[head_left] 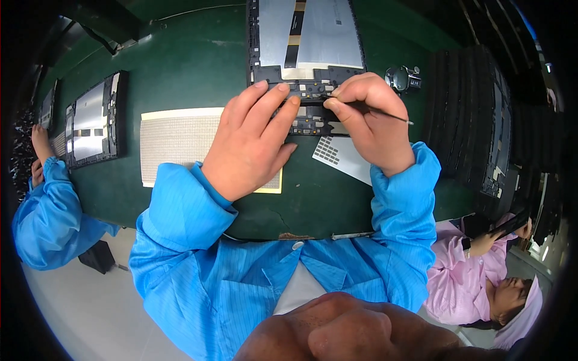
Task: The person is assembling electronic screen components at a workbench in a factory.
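Note:
A black-framed panel point(328, 37) with a silvery plate and a dark ribbon strip lies in front of me, its lower edge lined with small parts. My left hand point(253, 135) rests on that lower edge, fingers stretched and slightly apart, holding nothing. Pinched between the thumb and fingers of my right hand point(376, 120) is a slim black stick-like tool point(388, 114) with a pale rear end. Its front end points at the panel's lower edge, where my fingers partly hide it. Just below lies a white sheet point(355, 165) carrying small dark rectangular stickers.
A cream gridded sheet point(174, 141) with a yellow border lies left, partly under my left arm. A small metal-and-glass device point(404, 79) sits right of the panel. Stacked black frames point(463, 114) stand right, another panel point(90, 123) left. Co-workers sit on both sides.

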A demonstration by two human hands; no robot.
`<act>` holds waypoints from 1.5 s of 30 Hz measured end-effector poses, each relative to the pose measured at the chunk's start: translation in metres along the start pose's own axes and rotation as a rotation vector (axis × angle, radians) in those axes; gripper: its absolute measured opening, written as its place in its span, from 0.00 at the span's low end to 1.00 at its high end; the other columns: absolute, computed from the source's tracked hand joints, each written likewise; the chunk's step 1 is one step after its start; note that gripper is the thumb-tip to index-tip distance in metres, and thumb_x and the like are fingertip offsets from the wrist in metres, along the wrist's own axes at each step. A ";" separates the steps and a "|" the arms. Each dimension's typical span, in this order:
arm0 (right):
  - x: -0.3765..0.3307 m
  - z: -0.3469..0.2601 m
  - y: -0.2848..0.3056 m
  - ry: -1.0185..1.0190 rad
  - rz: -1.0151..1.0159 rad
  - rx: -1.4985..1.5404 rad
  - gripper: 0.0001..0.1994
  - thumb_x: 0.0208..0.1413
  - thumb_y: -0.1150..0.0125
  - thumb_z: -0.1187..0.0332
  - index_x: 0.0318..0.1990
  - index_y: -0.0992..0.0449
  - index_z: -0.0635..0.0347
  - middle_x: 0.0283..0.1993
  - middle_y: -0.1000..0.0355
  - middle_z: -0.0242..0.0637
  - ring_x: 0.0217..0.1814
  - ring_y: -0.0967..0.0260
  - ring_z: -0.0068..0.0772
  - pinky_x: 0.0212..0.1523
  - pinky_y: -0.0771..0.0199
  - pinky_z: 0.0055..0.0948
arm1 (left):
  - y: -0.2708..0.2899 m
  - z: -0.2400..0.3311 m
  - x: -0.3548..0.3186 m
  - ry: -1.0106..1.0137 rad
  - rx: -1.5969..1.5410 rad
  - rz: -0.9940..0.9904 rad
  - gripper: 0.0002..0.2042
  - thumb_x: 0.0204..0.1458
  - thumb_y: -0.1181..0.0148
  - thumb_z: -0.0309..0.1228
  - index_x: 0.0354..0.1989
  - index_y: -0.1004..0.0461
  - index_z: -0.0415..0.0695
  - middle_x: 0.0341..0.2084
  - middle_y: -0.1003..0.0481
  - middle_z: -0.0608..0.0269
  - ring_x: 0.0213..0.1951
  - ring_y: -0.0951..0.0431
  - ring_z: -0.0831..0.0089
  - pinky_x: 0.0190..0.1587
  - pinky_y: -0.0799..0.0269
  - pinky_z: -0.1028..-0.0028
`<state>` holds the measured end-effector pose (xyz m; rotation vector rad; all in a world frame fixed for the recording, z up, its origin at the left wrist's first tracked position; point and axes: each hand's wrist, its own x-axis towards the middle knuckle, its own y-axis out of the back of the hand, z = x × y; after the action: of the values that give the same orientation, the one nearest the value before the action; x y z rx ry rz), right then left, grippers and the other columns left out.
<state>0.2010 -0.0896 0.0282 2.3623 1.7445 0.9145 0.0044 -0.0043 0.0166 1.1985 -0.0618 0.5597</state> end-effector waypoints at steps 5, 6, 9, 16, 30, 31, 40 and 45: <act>-0.006 -0.008 0.000 -0.070 0.129 0.183 0.08 0.47 0.37 0.79 0.34 0.30 0.63 0.31 0.33 0.33 0.34 0.36 0.22 0.33 0.34 0.22 | 0.003 0.001 0.002 -0.019 0.000 -0.001 0.33 0.34 0.32 0.27 0.54 0.36 0.39 0.56 0.40 0.49 0.58 0.42 0.46 0.59 0.42 0.57; -0.005 -0.006 0.001 -0.040 0.146 0.173 0.08 0.47 0.37 0.79 0.34 0.30 0.63 0.31 0.33 0.33 0.34 0.36 0.22 0.33 0.34 0.22 | 0.003 0.001 0.002 -0.016 -0.013 -0.007 0.33 0.34 0.32 0.27 0.54 0.36 0.39 0.55 0.40 0.48 0.57 0.42 0.45 0.59 0.42 0.56; 0.001 0.009 0.012 -0.030 0.435 0.195 0.07 0.54 0.42 0.77 0.38 0.31 0.65 0.36 0.33 0.34 0.34 0.37 0.18 0.33 0.32 0.20 | 0.005 -0.002 0.001 -0.014 -0.104 0.034 0.34 0.36 0.33 0.27 0.55 0.39 0.36 0.54 0.40 0.45 0.56 0.41 0.45 0.59 0.43 0.56; -0.005 0.028 0.010 -0.078 0.378 -0.203 0.09 0.58 0.47 0.69 0.43 0.31 0.64 0.39 0.30 0.48 0.40 0.30 0.47 0.40 0.30 0.35 | -0.010 -0.025 0.007 0.521 -0.832 0.302 0.30 0.55 0.46 0.27 0.62 0.51 0.32 0.55 0.39 0.43 0.53 0.34 0.63 0.54 0.35 0.68; -0.002 0.035 -0.001 0.022 0.447 0.213 0.11 0.54 0.42 0.72 0.43 0.33 0.65 0.34 0.30 0.38 0.36 0.31 0.25 0.38 0.31 0.24 | 0.004 -0.014 0.038 0.517 -1.154 0.485 0.21 0.52 0.46 0.20 0.55 0.42 0.30 0.48 0.31 0.53 0.44 0.28 0.72 0.48 0.31 0.74; -0.003 0.032 -0.005 0.079 0.469 0.325 0.11 0.54 0.42 0.74 0.43 0.34 0.65 0.34 0.31 0.36 0.36 0.33 0.22 0.38 0.31 0.22 | 0.008 -0.010 0.035 0.498 -1.205 0.516 0.22 0.53 0.47 0.19 0.56 0.43 0.30 0.49 0.33 0.52 0.45 0.28 0.70 0.49 0.31 0.72; -0.012 -0.004 -0.028 0.059 0.170 0.450 0.10 0.56 0.44 0.74 0.44 0.33 0.65 0.35 0.31 0.36 0.38 0.33 0.22 0.39 0.31 0.23 | 0.035 0.016 -0.050 0.546 -1.590 0.432 0.26 0.49 0.44 0.25 0.57 0.42 0.33 0.51 0.32 0.49 0.52 0.29 0.59 0.56 0.34 0.63; -0.018 0.014 -0.003 0.102 0.333 -0.225 0.11 0.54 0.43 0.72 0.44 0.30 0.66 0.41 0.30 0.45 0.41 0.29 0.38 0.43 0.29 0.30 | 0.061 0.017 -0.083 0.611 -1.655 0.415 0.32 0.45 0.41 0.19 0.59 0.47 0.34 0.53 0.34 0.49 0.53 0.30 0.59 0.56 0.35 0.60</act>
<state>0.2019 -0.1005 0.0082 2.5313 1.2141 1.2211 -0.0894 -0.0360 0.0478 -0.6278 -0.2010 0.9059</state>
